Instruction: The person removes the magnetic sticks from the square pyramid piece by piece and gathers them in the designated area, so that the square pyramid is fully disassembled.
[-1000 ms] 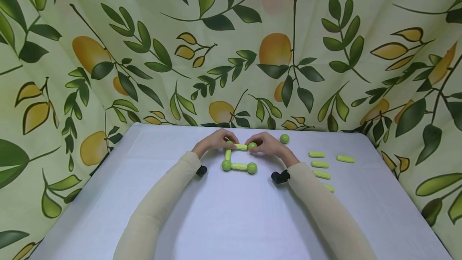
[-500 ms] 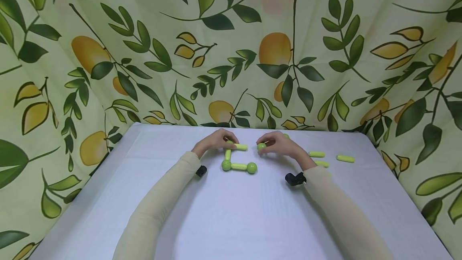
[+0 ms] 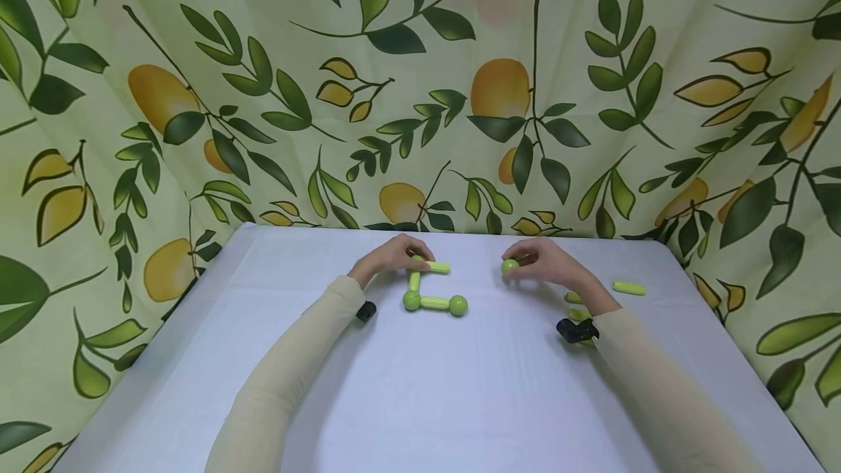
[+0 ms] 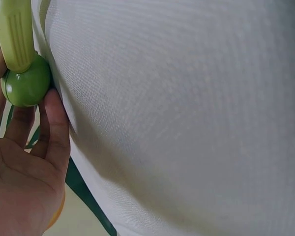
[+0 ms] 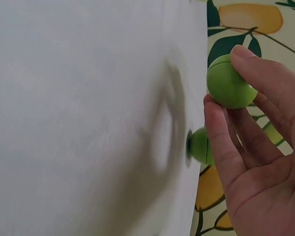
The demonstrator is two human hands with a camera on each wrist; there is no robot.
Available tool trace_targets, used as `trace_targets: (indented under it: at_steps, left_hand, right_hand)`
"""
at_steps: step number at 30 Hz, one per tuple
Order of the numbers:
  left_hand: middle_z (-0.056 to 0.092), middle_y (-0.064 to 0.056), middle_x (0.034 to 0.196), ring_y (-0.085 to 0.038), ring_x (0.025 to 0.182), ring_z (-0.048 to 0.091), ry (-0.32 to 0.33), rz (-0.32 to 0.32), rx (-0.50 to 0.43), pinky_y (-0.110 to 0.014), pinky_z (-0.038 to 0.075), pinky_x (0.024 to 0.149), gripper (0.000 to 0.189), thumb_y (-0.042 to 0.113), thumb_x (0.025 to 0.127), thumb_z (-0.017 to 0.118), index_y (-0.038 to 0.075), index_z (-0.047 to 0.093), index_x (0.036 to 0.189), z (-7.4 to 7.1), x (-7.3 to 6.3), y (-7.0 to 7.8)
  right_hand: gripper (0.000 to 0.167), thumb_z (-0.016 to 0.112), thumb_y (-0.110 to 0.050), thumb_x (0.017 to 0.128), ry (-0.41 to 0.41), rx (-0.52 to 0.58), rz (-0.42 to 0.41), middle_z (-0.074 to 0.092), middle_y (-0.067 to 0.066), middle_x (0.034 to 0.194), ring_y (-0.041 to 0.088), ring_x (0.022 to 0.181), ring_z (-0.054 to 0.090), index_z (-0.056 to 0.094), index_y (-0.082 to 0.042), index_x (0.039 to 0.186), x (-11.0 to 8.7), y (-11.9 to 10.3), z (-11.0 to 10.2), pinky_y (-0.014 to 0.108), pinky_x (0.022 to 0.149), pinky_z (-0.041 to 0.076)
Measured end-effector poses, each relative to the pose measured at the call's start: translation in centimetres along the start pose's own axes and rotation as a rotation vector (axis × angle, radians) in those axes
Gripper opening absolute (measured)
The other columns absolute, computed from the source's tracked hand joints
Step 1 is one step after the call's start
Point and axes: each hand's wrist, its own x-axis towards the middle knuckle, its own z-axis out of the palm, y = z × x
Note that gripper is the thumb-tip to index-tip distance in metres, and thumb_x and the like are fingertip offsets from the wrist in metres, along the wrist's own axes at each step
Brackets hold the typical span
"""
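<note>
My left hand (image 3: 396,252) holds the far left green ball (image 4: 27,83) of a C-shaped frame on the table. One ridged light-green rod (image 3: 438,267) juts right from that ball, and another rod (image 3: 415,281) runs to a near ball (image 3: 412,301). From there a third rod (image 3: 435,304) leads to an end ball (image 3: 458,305). To the right, my right hand (image 3: 542,261) pinches a loose green ball (image 5: 230,82) between thumb and fingers, raised over the table. A second loose ball (image 5: 200,146) sits behind these fingers, hidden in the head view.
Several loose rods lie on the right, partly covered by my right arm; one rod (image 3: 629,287) lies farther right. A white cloth covers the table (image 3: 394,385). Close behind its far edge hangs a leaf-patterned curtain (image 3: 420,130).
My right hand has drawn the pinched ball away from the far rod's end and moved right, covering the other loose ball. My left hand stays on the frame's corner ball.
</note>
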Motion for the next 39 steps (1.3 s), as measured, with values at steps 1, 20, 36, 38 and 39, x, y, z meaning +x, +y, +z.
trace_targets:
  at_steps: [1,20,36,38,39]
  left_hand:
    - [0.071,-0.002,0.106,-0.016,0.100,0.060,0.001,0.002,0.001,-0.030,0.046,0.088,0.013,0.007,0.093,0.076,0.004,0.077,0.106,0.0,0.0,0.0]
    - [0.071,-0.001,0.107,-0.016,0.101,0.060,-0.011,-0.008,-0.017,-0.030,0.045,0.089,0.014,0.009,0.093,0.076,0.006,0.077,0.106,0.0,0.4,-0.5]
    - [0.071,-0.001,0.107,-0.015,0.100,0.060,-0.016,0.008,-0.012,-0.030,0.046,0.088,0.014,0.008,0.093,0.076,0.005,0.077,0.106,-0.1,0.3,-0.4]
    - [0.071,-0.001,0.106,-0.016,0.100,0.060,-0.017,0.010,-0.010,-0.030,0.046,0.088,0.014,0.008,0.093,0.076,0.005,0.077,0.106,-0.1,0.4,-0.5]
    - [0.071,-0.001,0.106,-0.016,0.100,0.059,-0.017,0.010,-0.011,-0.030,0.046,0.089,0.014,0.008,0.093,0.076,0.004,0.077,0.106,-0.1,0.4,-0.4]
  right_hand:
    - [0.035,0.085,-0.011,0.085,-0.002,0.000,0.003,0.070,0.009,0.114,0.028,0.104,0.066,0.073,0.002,0.115,-0.2,0.2,-0.2,0.040,0.093,0.053]
    - [0.033,0.085,-0.009,0.084,0.006,-0.014,0.058,0.071,0.012,0.114,0.032,0.107,0.065,0.073,0.002,0.113,-1.9,1.9,-1.6,0.043,0.094,0.052]
    - [0.033,0.084,-0.009,0.086,0.000,-0.021,0.079,0.068,0.017,0.120,0.034,0.108,0.065,0.073,0.003,0.114,-2.1,1.8,-1.6,0.045,0.093,0.053]
    - [0.032,0.084,-0.008,0.086,0.002,-0.016,0.086,0.068,0.017,0.120,0.034,0.108,0.065,0.073,0.003,0.114,-2.1,1.8,-1.6,0.045,0.093,0.053]
    - [0.032,0.084,-0.008,0.086,0.002,-0.012,0.088,0.068,0.017,0.120,0.034,0.107,0.065,0.073,0.003,0.114,-2.1,1.7,-1.6,0.045,0.093,0.053]
